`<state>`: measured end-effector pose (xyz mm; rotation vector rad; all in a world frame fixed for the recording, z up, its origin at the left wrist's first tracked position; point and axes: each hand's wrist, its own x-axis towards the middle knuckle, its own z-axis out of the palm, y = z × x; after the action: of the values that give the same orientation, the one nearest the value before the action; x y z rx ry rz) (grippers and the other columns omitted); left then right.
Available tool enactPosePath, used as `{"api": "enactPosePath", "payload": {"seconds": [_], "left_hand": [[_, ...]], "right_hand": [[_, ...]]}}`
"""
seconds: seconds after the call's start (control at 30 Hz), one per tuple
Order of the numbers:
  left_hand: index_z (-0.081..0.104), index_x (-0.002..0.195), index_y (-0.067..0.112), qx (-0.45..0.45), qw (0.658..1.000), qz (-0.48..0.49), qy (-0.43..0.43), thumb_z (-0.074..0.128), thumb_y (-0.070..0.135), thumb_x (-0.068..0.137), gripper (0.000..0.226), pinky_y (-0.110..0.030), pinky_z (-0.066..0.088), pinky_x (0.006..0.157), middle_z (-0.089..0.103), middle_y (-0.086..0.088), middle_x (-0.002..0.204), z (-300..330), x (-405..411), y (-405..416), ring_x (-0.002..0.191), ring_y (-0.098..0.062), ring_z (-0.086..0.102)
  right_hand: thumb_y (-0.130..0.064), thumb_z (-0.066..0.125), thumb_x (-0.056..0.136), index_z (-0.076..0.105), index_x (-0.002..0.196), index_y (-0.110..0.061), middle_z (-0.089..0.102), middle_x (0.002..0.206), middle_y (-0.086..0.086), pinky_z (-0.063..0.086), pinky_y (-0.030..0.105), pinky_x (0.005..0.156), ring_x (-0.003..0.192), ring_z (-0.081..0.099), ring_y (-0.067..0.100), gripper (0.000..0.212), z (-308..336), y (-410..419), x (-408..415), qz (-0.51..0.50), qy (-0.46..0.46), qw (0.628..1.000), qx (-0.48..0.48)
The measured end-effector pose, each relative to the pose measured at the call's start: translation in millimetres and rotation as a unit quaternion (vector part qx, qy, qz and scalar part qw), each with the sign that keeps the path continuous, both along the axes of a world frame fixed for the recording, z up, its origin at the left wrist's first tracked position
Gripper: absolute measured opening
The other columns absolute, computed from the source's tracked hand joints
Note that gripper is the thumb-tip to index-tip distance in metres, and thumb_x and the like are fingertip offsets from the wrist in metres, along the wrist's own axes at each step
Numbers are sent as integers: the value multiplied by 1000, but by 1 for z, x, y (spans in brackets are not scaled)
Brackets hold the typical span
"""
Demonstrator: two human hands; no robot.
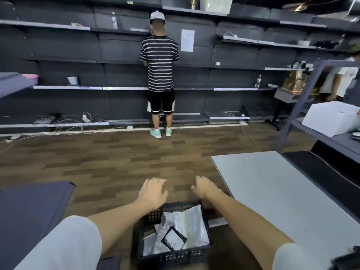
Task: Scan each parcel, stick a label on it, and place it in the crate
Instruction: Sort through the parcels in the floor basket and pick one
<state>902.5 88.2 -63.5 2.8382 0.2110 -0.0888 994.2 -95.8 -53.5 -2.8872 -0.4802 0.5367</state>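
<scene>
A long run of dark wall shelving (58, 55) was seen across the far side of the room, with cables and power strips lying along its base. A wood-patterned floor (116, 158) filled the middle ground. A grey table (272, 188) was placed to the right, its near corner just beside the crate, and a dark panel (29, 211) lay at the lower left. A second person in a striped shirt (159, 63) was shown standing at the shelving, facing away. A white box (331, 117) rested on a grey metal rack (303, 106) at the right edge. A black plastic crate (171, 256) with lattice walls stood on the floor at the bottom centre, beneath and between the two outstretched forearms. Several parcels (190, 225), grey-white mailer bags together with one black pouch bearing a white label, were piled loosely inside the crate. The left hand (153, 191) was held over the floor just beyond the crate's far rim, palm down, its fingers relaxed, slightly spread and holding nothing. The right hand (204, 187) was held near it, well apart from the parcels, its fingers loosely curled downward and likewise holding nothing.
</scene>
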Motion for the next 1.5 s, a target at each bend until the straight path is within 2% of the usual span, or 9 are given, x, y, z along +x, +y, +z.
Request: {"api": "enactPosePath", "payload": {"seconds": [0.3, 0.53, 0.7, 0.83, 0.97, 1.1, 1.2, 1.27, 1.5], "left_hand": [[40, 141, 22, 15, 999, 43, 10, 42, 32, 94, 47, -31, 13, 116, 44, -1, 144, -9, 80, 32, 137, -17, 33], [38, 142, 20, 6, 998, 50, 34, 41, 32, 95, 49, -33, 14, 117, 44, -3, 145, -44, 164, 31, 138, -17, 33], [39, 141, 19, -16, 996, 53, 68, 40, 33, 95, 48, -33, 14, 117, 46, -6, 143, -76, 187, 30, 136, -20, 35], [40, 139, 18, -20, 994, 54, 89, 41, 33, 95, 47, -33, 18, 117, 48, -8, 140, -101, 198, 38, 133, -22, 38], [39, 140, 19, -40, 991, 52, 120, 40, 32, 95, 47, -34, 13, 118, 47, -7, 139, -131, 206, 44, 133, -22, 38], [40, 140, 19, -54, 988, 39, 143, 41, 28, 95, 46, -34, 14, 117, 45, -5, 142, -159, 203, 54, 135, -23, 34], [39, 141, 18, -62, 986, 31, 154, 39, 28, 96, 46, -33, 10, 119, 42, -5, 145, -181, 198, 65, 138, -22, 31], [40, 141, 19, -57, 986, 27, 157, 40, 29, 96, 46, -33, 9, 118, 43, -4, 145, -201, 194, 73, 138, -21, 32], [38, 142, 21, -56, 980, 9, 192, 39, 29, 96, 47, -33, 8, 119, 41, -3, 146, -312, 193, 98, 140, -22, 29]], "right_hand": [[-35, 40, 99, 37, 137, -3, 43, 140, 19, 39, 42, 105, 129, 43, 36, 49, -14, 37, 113, 34, 11, 999, -17], [-33, 40, 98, 40, 135, -1, 46, 137, 22, 41, 40, 101, 126, 47, 37, 48, -60, 48, 193, 73, 48, 996, -28], [-34, 43, 98, 43, 130, 1, 49, 135, 23, 43, 39, 98, 124, 49, 36, 47, -89, 43, 227, 71, 79, 994, -41], [-33, 42, 98, 43, 130, -1, 51, 134, 22, 43, 37, 95, 122, 51, 35, 45, -112, 39, 239, 70, 104, 990, -57], [-31, 44, 97, 41, 133, -2, 52, 132, 23, 44, 37, 93, 120, 53, 34, 47, -146, 40, 240, 76, 131, 986, -73], [-34, 44, 97, 44, 128, -3, 52, 129, 21, 44, 36, 87, 116, 53, 34, 44, -178, 42, 234, 64, 177, 979, -80], [-35, 43, 98, 40, 135, -4, 48, 135, 20, 43, 37, 92, 121, 49, 34, 49, -206, 48, 228, 53, 212, 971, -93], [-34, 43, 98, 37, 140, -4, 48, 137, 19, 45, 37, 95, 123, 49, 32, 52, -231, 55, 225, 45, 231, 967, -97], [-32, 46, 98, 37, 141, -5, 48, 135, 20, 48, 38, 91, 118, 52, 37, 52, -353, 72, 208, 16, 282, 955, -91]]}}
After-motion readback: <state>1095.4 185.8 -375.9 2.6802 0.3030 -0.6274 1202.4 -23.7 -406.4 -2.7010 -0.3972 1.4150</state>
